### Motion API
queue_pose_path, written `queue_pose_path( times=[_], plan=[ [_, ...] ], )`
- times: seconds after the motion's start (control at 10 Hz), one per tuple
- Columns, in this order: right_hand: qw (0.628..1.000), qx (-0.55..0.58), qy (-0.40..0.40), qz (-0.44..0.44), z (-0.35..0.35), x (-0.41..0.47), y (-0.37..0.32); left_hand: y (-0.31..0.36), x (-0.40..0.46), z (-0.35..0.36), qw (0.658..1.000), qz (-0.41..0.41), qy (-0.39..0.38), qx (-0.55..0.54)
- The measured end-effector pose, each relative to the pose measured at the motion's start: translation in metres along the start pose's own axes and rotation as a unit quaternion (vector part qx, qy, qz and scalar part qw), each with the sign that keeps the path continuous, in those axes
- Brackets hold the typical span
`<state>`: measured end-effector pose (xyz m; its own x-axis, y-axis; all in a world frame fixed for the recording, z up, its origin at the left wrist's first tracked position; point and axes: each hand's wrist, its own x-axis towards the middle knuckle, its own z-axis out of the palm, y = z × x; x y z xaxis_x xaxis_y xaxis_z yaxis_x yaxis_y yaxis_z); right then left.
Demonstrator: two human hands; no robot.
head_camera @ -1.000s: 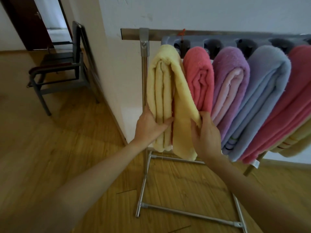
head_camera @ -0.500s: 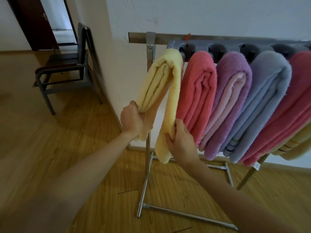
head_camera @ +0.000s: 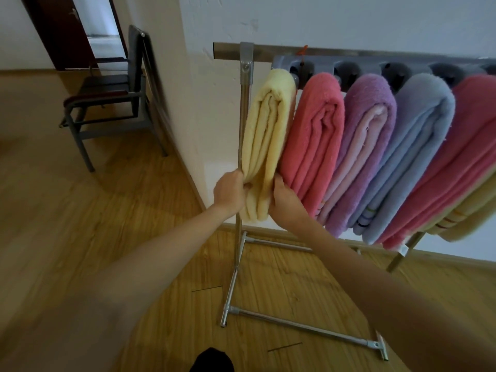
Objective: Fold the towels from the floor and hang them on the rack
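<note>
Wooden floor (head_camera: 80,237) lies under me, with two metal feet of the rack (head_camera: 243,146) standing on it. My left hand (head_camera: 229,193) pinches the low end of the yellow towel (head_camera: 264,146), and my right hand (head_camera: 284,202) presses flat on its other side. I think I squeeze it so the folds hang straight and tidy. It hangs on the rack bar, first in the row. I count six towels there; the last one is partly cut off. One chair (head_camera: 107,103) stands far back.
</note>
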<state>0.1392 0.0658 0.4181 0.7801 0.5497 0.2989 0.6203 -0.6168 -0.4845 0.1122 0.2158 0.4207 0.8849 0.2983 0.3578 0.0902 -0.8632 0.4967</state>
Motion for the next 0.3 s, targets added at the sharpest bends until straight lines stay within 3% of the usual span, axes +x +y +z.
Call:
queue_pose_path(
  times=[0.1, 0.2, 0.3],
  plan=[
    [0.996, 0.005, -0.079, 0.03, -0.015, -0.01, 0.004, 0.011, -0.015, -0.002, 0.994, -0.029, -0.104, 0.011],
    [0.995, -0.003, -0.095, 0.038, -0.026, -0.026, 0.01, 0.013, -0.031, -0.002, 0.981, -0.062, -0.181, 0.011],
    [0.996, 0.006, -0.086, 0.027, -0.046, -0.049, 0.013, 0.026, -0.052, -0.011, 0.978, -0.051, -0.203, -0.017]
  ],
)
